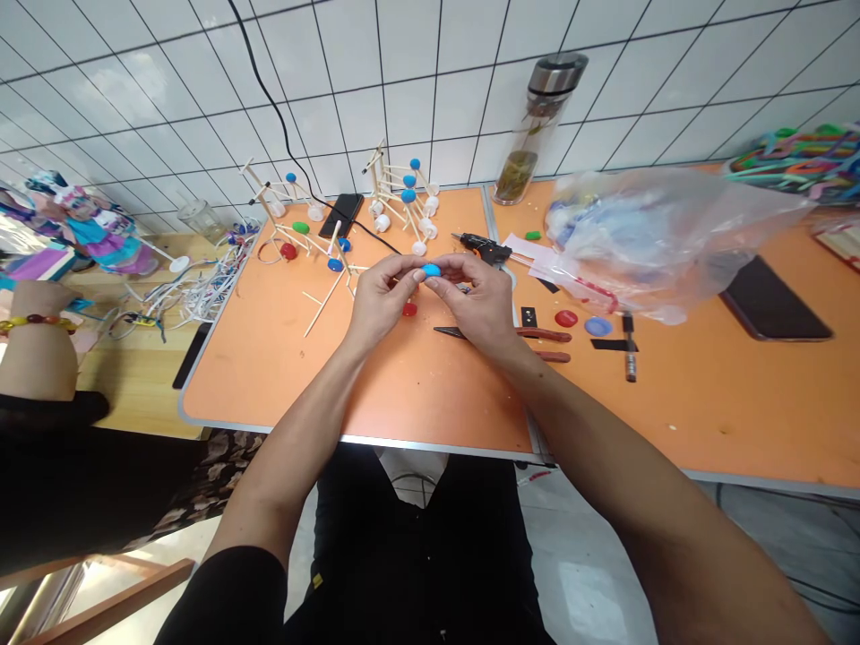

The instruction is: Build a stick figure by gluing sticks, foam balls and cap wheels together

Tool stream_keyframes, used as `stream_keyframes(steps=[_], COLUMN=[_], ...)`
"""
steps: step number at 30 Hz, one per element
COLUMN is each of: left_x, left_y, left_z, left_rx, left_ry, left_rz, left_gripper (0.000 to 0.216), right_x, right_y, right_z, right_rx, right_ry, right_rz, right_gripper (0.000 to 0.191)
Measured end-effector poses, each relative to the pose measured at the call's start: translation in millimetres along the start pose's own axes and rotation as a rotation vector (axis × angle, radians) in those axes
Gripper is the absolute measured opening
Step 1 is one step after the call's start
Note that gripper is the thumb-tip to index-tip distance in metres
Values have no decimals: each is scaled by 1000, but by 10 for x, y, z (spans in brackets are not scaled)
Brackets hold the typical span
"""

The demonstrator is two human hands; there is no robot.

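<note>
Both my hands meet above the orange table (282, 376). My left hand (382, 300) and my right hand (478, 300) pinch a small blue bottle cap (431, 270) between their fingertips. A red cap (409, 310) lies on the table just under my left hand. Red-handled pliers (537, 337) lie beneath my right hand. Behind stand two stick-and-cap models: one (403, 202) with blue and white caps, one (296, 228) with green, red and blue caps.
A black glue gun (484, 246) lies behind my hands. A clear plastic bag (645, 237) fills the right side, with red (565, 318) and blue (597, 326) caps near it, a phone (772, 309), a glass bottle (537, 125). Another person's arm (37, 345) is at left.
</note>
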State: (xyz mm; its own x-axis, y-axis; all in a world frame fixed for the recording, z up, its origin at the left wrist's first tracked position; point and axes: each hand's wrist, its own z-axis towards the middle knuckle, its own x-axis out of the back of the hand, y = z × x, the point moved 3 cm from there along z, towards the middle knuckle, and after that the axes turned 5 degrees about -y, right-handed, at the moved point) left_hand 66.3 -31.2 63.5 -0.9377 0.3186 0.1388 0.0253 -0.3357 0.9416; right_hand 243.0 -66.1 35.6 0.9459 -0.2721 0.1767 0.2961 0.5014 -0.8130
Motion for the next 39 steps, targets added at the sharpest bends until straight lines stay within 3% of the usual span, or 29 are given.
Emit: stream_keyframes(steps=[5, 12, 19, 32, 39], left_x=[-10, -59, -106, -123, -116], left_y=[-36, -61, -89, -99, -99], left_z=[9, 1, -12, -14, -8], left_rx=[41, 178, 198, 412, 483], left_ry=[8, -49, -57, -37, 18], left_rz=[-60, -82, -93, -285, -366], left_gripper=[23, 65, 61, 62, 30], right_x=[12, 8, -10, 1, -11], right_y=[-9, -60, -48, -25, -17], right_z=[4, -29, -49, -51, -47], right_rx=[29, 174, 220, 306, 283], right_ry=[9, 2, -36, -58, -88], right_rz=[-38, -117, -168, -200, -237], right_gripper=[19, 13, 21, 20, 17])
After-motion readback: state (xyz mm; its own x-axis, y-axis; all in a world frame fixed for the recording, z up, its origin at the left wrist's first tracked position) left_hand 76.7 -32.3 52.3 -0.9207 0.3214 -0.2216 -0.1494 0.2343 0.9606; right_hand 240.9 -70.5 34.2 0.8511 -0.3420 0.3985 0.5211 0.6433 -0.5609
